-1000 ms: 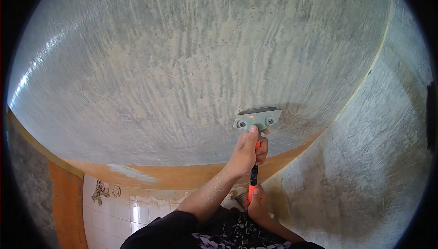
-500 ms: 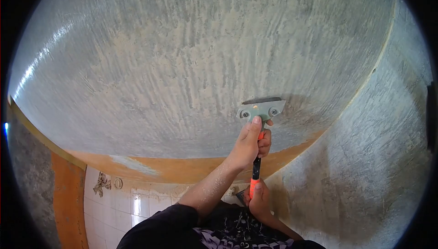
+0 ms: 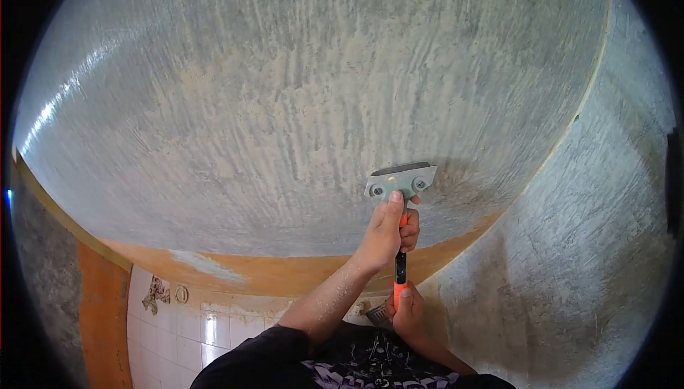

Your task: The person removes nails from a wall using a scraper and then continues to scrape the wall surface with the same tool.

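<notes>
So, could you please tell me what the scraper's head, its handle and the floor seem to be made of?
The scraper's head looks like matte grey-green metal, perhaps painted, with two screws. The handle seems black with orange grips, probably plastic or rubber over a core I can't see. The floor looks like pale glazed ceramic tile, given its joint lines and bright reflection.

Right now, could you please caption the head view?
Left hand above right hand on a scraper at a grey wall.
</notes>
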`<state>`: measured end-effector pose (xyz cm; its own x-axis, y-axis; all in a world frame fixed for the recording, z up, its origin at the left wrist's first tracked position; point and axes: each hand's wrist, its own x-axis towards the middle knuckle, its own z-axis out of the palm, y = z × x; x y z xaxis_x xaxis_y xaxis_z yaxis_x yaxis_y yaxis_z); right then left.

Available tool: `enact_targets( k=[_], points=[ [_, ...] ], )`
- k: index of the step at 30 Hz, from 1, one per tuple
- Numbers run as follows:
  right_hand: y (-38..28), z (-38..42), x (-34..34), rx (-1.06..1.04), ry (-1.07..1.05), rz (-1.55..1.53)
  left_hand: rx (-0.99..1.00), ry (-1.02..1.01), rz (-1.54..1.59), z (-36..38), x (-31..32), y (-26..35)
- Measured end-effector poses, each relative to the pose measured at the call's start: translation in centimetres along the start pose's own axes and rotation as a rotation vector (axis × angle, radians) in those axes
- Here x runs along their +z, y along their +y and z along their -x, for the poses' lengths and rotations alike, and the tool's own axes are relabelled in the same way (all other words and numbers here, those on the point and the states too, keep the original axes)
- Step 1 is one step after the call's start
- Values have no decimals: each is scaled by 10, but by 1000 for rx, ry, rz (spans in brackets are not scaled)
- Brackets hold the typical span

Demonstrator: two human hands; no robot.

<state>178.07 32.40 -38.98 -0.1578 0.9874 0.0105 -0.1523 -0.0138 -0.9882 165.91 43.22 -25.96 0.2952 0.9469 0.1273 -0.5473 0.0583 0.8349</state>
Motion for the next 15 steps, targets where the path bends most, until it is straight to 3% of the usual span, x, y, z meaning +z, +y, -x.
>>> enact_targets(
  k=[15],
  points=[
    [-20, 0, 6, 11, -21, 10, 27, -17, -38, 0, 3, 11]
  ],
)
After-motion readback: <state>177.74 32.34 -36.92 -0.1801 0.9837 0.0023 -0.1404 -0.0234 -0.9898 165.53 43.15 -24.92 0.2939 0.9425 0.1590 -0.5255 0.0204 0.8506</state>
